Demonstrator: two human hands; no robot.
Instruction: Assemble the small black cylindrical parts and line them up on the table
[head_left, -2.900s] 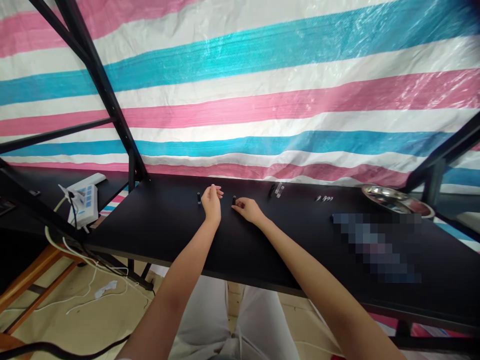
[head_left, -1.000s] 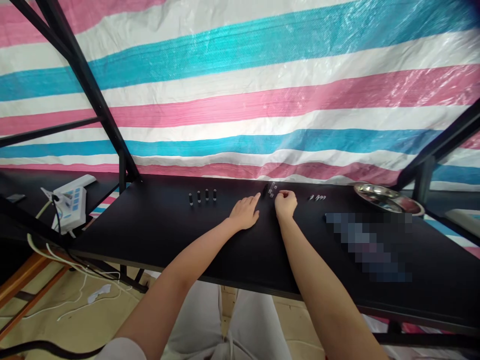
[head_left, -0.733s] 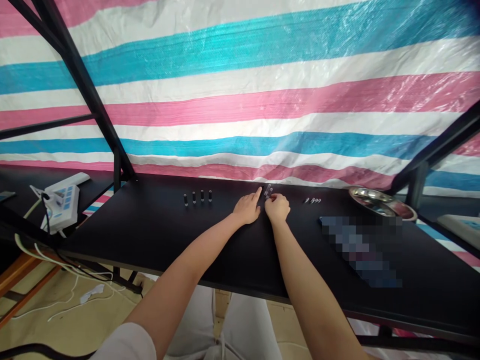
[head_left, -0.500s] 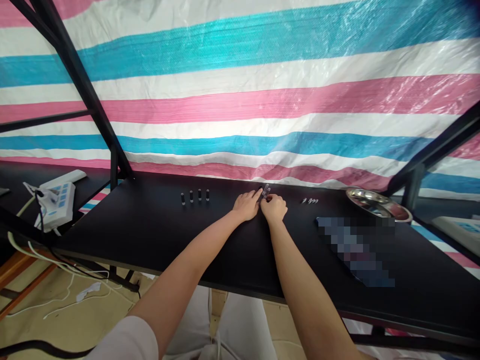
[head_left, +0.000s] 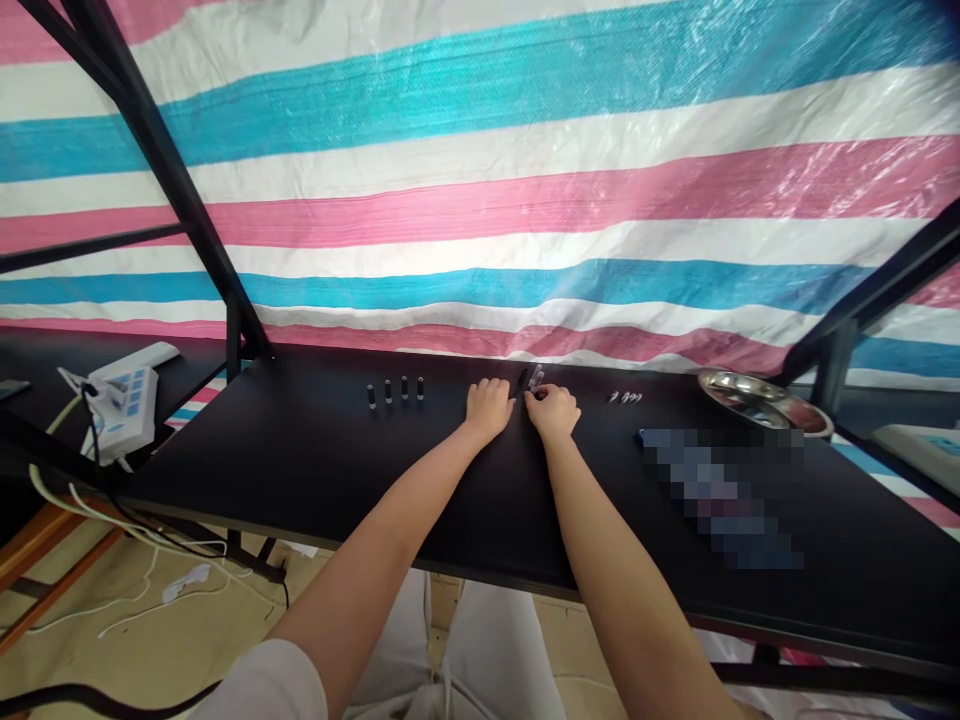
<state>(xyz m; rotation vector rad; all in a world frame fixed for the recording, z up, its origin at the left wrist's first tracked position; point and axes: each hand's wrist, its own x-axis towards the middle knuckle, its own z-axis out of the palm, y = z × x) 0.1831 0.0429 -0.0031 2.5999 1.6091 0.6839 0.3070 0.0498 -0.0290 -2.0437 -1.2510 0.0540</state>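
Note:
My two hands meet at the far middle of a black table (head_left: 315,460). My left hand (head_left: 488,408) has its fingers curled, right beside a small dark piece (head_left: 523,379). My right hand (head_left: 553,411) is closed in a pinch next to a small clear tube-like piece (head_left: 535,377); what its fingertips grip is too small to make out. A row of several small black cylinders (head_left: 394,391) stands upright to the left of my hands. A few tiny silvery parts (head_left: 624,397) lie to the right.
A shallow metal bowl (head_left: 761,400) sits at the far right. A white power strip (head_left: 120,402) with cables lies on a lower shelf at left. A striped tarp (head_left: 480,200) hangs behind the table, black frame posts (head_left: 172,190) stand at left.
Both hands left the row of black cylinders and moved right to the dark and clear pieces. Over the last second they closed in together on those pieces.

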